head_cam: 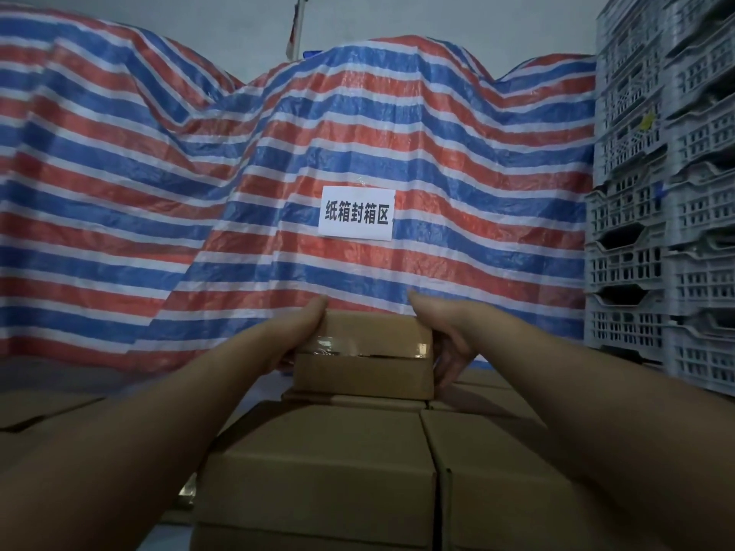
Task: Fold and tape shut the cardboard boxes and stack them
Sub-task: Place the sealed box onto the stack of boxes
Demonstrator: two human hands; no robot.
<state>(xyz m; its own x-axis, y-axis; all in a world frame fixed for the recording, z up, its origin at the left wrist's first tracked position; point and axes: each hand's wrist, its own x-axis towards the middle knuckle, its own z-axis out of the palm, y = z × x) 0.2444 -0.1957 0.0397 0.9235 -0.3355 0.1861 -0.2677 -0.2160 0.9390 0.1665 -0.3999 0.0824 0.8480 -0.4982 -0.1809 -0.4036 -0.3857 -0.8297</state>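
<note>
- Where both arms reach forward, a small taped cardboard box [364,353] sits at the middle of the view, on top of a layer of closed cardboard boxes [318,467] stacked below it.
- A strip of clear tape [358,347] runs across the near face of the small box, glossy and slightly wrinkled, along the seam between the lid and the lower part.
- The left hand [300,332] holds the box's left end — thumb lying along the top left edge, the palm against the side; its other fingers are hidden behind the box.
- The right hand [445,336] holds the right end, thumb up at the top right corner and fingers curled down along the side of the box.
- Under the box, the stacked boxes lie side by side with a dark vertical gap between the two nearest ones, and more flat brown cardboard [43,407] shows at the left edge.
- Behind the stack hangs a red, white and blue striped tarpaulin [159,184], draped over bulky shapes.
- A white paper sign [356,212] with black Chinese characters is fixed to the tarpaulin, just above the hands.
- At the right stands a tall pile of grey plastic crates [660,192] — perforated sides, stacked well above the boxes.
</note>
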